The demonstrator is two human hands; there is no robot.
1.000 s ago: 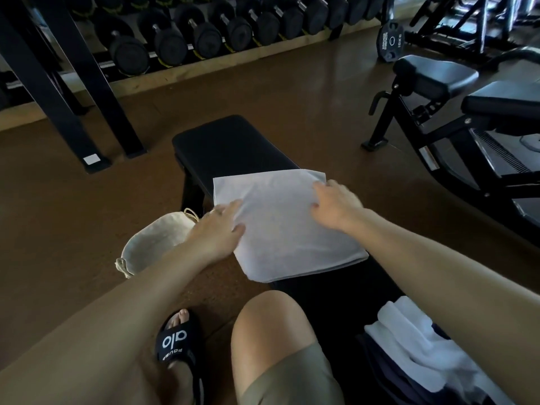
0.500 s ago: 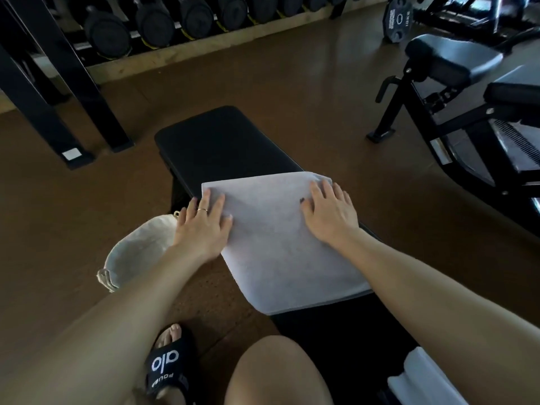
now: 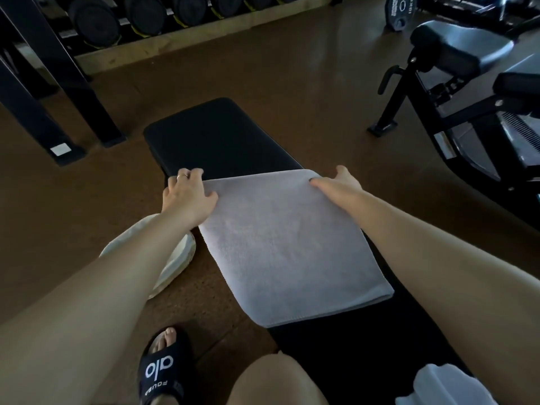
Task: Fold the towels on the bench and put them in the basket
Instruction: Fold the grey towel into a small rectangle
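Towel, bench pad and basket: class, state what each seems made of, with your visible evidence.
Towel: soft terry-like cloth, matte and fuzzy. Bench pad: probably vinyl or leather, smooth black with a faint sheen. Basket: likely cream canvas, its rim limp.

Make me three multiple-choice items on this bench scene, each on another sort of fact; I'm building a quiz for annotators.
1. Where is the basket?
A. on the floor left of the bench
B. on the bench
C. on the person's lap

2. What colour is the flat towel?
A. red
B. light grey-white
C. black

3. Where are the hands on that towel?
A. both at its near edge
B. both off it
C. at its two far corners

Answers: 1 A, it sits on brown floor under the left forearm; 2 B, pale against the black pad; 3 C, left hand and right hand each rest on a far corner.
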